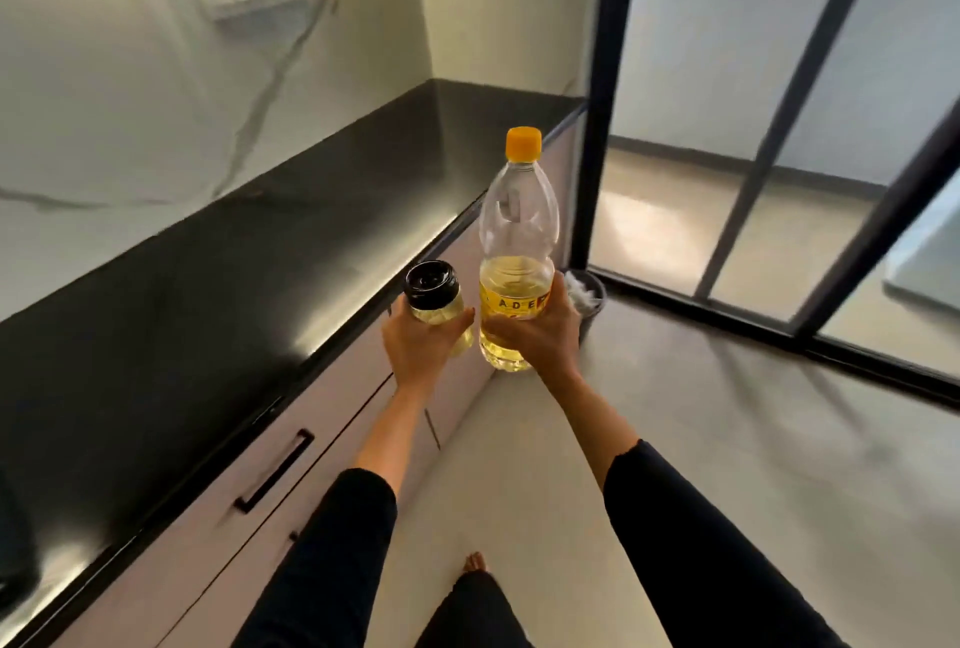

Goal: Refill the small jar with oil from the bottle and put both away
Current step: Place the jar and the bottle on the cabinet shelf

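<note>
My left hand point(422, 343) grips a small clear jar point(435, 302) with a black lid on it and pale yellow oil inside. Beside it, my right hand point(540, 335) holds a tall clear plastic oil bottle point(518, 252) around its lower body. The bottle stands upright, has an orange cap on, a yellow label, and is under half full of oil. Both are held in the air in front of me, beyond the edge of the black countertop point(249, 252), above the floor.
Pale drawer fronts with a black handle point(275, 473) run under the countertop on the left. A small dark bin point(589, 299) with white waste stands on the floor in the corner behind the bottle. Black-framed glass sliding doors point(769, 128) fill the right side.
</note>
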